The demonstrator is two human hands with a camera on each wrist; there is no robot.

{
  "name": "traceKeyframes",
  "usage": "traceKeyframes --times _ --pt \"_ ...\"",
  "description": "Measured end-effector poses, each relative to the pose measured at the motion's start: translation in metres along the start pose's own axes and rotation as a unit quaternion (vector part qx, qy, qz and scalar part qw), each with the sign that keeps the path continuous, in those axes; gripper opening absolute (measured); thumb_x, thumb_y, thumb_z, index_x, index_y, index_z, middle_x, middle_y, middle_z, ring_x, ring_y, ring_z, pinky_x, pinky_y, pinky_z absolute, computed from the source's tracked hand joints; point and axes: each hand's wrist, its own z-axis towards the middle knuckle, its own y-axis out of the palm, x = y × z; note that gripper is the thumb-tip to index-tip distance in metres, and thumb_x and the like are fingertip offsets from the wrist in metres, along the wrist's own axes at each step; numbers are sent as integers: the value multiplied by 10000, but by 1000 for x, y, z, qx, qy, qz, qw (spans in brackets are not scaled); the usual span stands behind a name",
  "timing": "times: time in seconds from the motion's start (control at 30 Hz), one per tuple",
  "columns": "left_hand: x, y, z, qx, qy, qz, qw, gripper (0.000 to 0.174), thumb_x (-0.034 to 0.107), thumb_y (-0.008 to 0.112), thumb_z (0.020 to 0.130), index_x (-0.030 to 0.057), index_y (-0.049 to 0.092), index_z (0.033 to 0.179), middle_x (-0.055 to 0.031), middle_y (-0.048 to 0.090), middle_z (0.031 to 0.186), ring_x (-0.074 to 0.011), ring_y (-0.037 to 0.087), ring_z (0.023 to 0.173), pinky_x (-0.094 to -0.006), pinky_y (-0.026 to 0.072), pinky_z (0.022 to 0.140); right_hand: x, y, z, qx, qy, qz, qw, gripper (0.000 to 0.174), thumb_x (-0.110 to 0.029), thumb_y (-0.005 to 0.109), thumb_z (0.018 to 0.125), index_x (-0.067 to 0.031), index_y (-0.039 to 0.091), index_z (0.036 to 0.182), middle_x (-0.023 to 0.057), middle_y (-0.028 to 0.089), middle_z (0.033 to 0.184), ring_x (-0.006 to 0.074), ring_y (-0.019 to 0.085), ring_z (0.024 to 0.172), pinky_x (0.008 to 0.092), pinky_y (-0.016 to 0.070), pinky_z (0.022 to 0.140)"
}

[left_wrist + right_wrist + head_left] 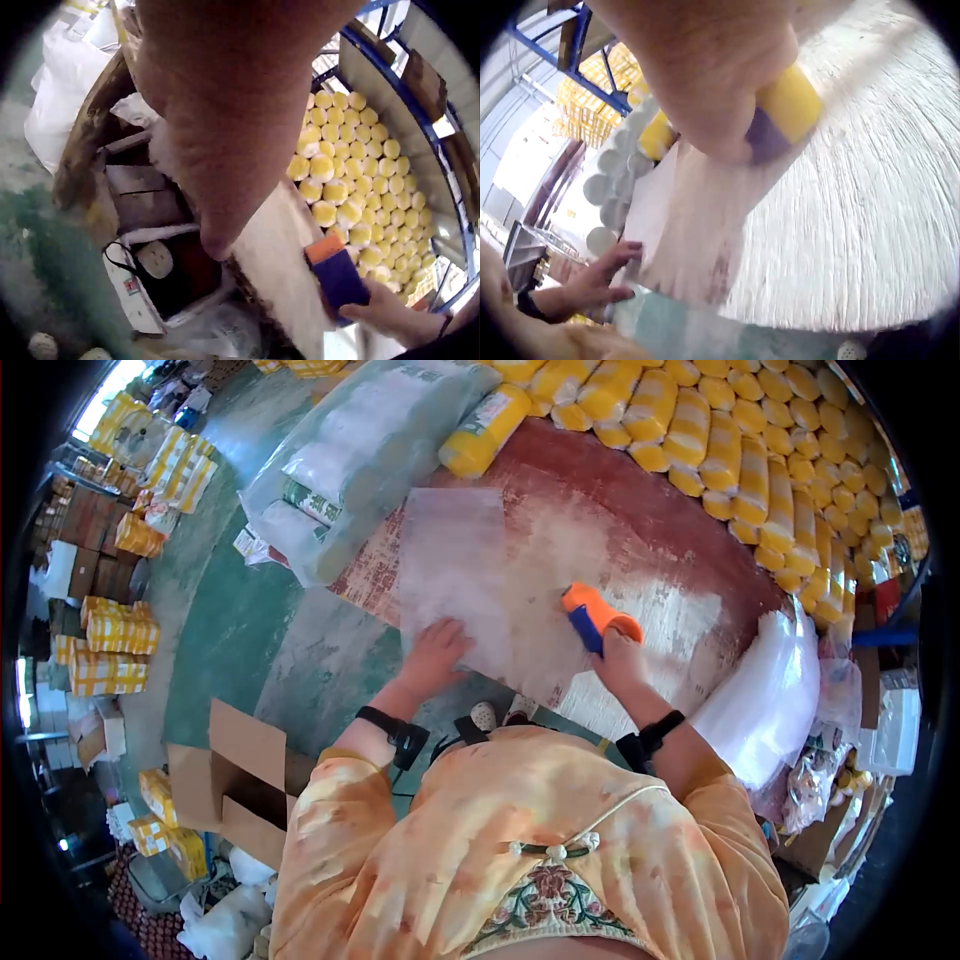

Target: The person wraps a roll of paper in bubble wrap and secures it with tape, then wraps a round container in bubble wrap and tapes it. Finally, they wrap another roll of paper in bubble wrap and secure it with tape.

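My right hand (pixel 622 662) grips an orange-and-blue hand-sized tool (pixel 597 610) with a rounded, hollow-looking end, over the right part of the worn red-and-white tabletop (pixel 570 510). In the right wrist view the same tool (pixel 787 112) looks yellow and purple, and the hand partly covers it. My left hand (pixel 437 657) rests at the near end of a translucent plastic sheet (pixel 455 560), which lies flat on the table. Seen from the right wrist, the left hand's fingers are spread apart by the sheet's edge.
A plastic-wrapped bundle (pixel 360 440) and a yellow roll (pixel 485 432) lie at the table's back. Yellow-wrapped rolls (pixel 720 460) are stacked behind to the right. White plastic material (pixel 765 685) sits by the right edge. A cardboard box (pixel 250 750) stands open on the left.
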Motion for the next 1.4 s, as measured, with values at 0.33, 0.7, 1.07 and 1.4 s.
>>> traceKeyframes --times 0.33,0.7,1.07,1.4 --pt "-25 -27 51 -22 -141 -152 978 137 149 584 781 45 555 866 -140 596 836 -324 580 801 -387 465 690 64 -61 36 49 127 -26 990 274 -213 650 747 -24 552 920 178 610 928 344 582 895 446 470 782" --pt "-137 -108 -15 -139 -65 -171 973 137 179 530 817 79 535 911 -154 601 818 -351 586 790 -437 463 676 -180 -118 101 140 -244 237 930 185 -54 593 796 -45 594 981 125 615 966 300 589 914 352 468 811" --pt "-303 -184 -201 32 -359 -104 927 133 187 542 829 71 587 875 -167 606 868 -376 570 804 -452 451 667 -458 -4 265 48 -416 62 906 244 -73 544 802 -28 599 1035 148 619 943 325 584 916 417 461 805" --pt "-338 -174 -184 161 -310 -252 903 144 159 568 826 61 602 925 -156 611 895 -354 580 844 -418 467 719 -480 -44 331 16 -149 8 989 553 -501 600 745 -10 626 1000 201 633 962 347 593 916 394 454 814"
